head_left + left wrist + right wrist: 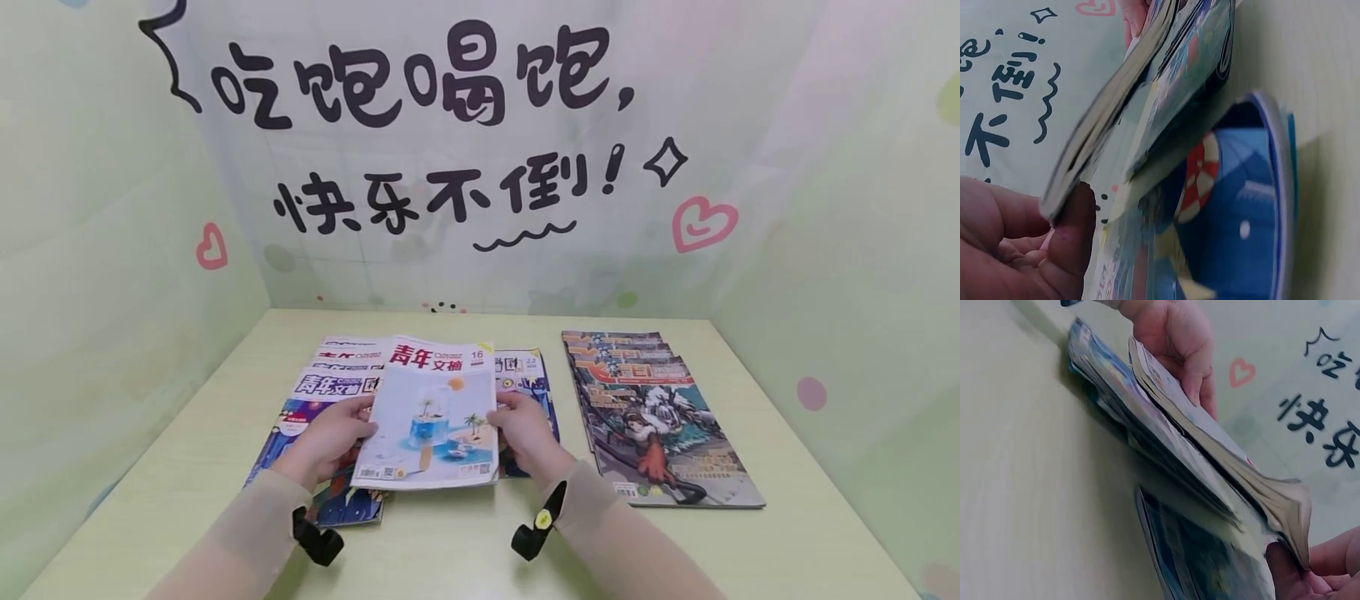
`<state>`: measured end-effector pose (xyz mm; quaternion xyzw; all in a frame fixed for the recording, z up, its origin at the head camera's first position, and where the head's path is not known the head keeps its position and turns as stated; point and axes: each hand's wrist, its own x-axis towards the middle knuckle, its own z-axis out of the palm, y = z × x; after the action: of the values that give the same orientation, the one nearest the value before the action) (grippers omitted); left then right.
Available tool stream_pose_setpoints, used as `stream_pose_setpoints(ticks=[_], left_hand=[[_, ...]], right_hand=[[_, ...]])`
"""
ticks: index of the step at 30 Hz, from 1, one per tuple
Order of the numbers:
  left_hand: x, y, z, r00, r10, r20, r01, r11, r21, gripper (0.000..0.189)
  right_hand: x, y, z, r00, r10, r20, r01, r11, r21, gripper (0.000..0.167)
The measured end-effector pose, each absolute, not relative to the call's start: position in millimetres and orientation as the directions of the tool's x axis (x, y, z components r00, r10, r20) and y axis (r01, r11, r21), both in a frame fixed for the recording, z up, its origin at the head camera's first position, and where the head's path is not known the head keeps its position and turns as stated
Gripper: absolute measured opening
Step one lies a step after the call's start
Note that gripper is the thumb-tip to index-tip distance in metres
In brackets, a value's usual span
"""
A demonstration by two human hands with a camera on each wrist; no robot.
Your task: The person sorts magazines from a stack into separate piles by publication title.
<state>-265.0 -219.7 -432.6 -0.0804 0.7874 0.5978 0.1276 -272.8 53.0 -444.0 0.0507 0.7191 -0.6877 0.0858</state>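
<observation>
Both hands hold a light-blue magazine (431,417) with a popsicle and palm trees on its cover. My left hand (330,437) pinches its left edge, thumb on top. On the opposite edge my right hand (528,433) grips it the same way. In the left wrist view the magazine's page edge (1107,106) shows raised over the others, between the thumb and fingers. Below and left of it lies an overlapping stack of magazines (322,387) with purple and dark-blue covers. Another dark-blue magazine (540,392) lies partly hidden behind the held one.
At the right, a fanned stack of dark magazines (667,433) with orange titles lies on the pale table (442,550). A printed backdrop (450,267) with large black writing encloses the table at the back and sides.
</observation>
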Motion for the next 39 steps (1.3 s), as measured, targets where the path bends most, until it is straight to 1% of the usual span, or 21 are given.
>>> stream_pose_setpoints(ticks=[4,6,10,14,19,24,28,31,34,39], left_hand=[[-255,-249,-431,-0.95,0.039,-0.311,-0.288,0.287,0.914,0.057],[-248,-266,-429,-0.948,0.045,-0.316,-0.287,0.311,0.906,0.058],[-238,-297,-428,-0.942,0.075,-0.326,-0.288,0.315,0.905,0.062],[-231,-323,-430,-0.938,0.097,-0.333,-0.291,0.305,0.907,0.065],[-224,-345,-434,-0.936,0.069,-0.345,-0.299,0.362,0.883,0.064],[-223,-357,-435,-0.928,0.037,-0.371,-0.325,0.409,0.853,0.066],[-224,-361,-435,-0.918,0.003,-0.397,-0.352,0.455,0.818,0.066],[-226,-361,-435,-0.912,-0.012,-0.41,-0.36,0.503,0.786,0.066],[-228,-361,-433,-0.914,-0.016,-0.405,-0.337,0.582,0.74,0.066],[-233,-357,-425,-0.937,-0.016,-0.35,-0.258,0.708,0.657,0.064]], right_hand=[[-264,28,-444,-0.983,-0.081,-0.165,0.163,0.024,-0.986,0.045],[-259,14,-445,-0.981,-0.098,-0.165,0.165,0.008,-0.986,0.045],[-249,-12,-443,-0.976,-0.124,-0.176,0.182,-0.037,-0.983,0.046],[-239,-32,-441,-0.971,-0.134,-0.198,0.204,-0.03,-0.978,0.045],[-233,-54,-445,-0.967,-0.136,-0.217,0.223,-0.027,-0.975,0.044],[-234,-70,-451,-0.959,-0.164,-0.232,0.245,-0.066,-0.967,0.044],[-235,-78,-456,-0.953,-0.195,-0.233,0.249,-0.057,-0.967,0.046],[-235,-79,-456,-0.95,-0.21,-0.232,0.242,-0.022,-0.97,0.046],[-234,-79,-454,-0.945,-0.217,-0.243,0.245,0.019,-0.969,0.045],[-234,-71,-446,-0.924,-0.246,-0.292,0.282,0.074,-0.957,0.04]])
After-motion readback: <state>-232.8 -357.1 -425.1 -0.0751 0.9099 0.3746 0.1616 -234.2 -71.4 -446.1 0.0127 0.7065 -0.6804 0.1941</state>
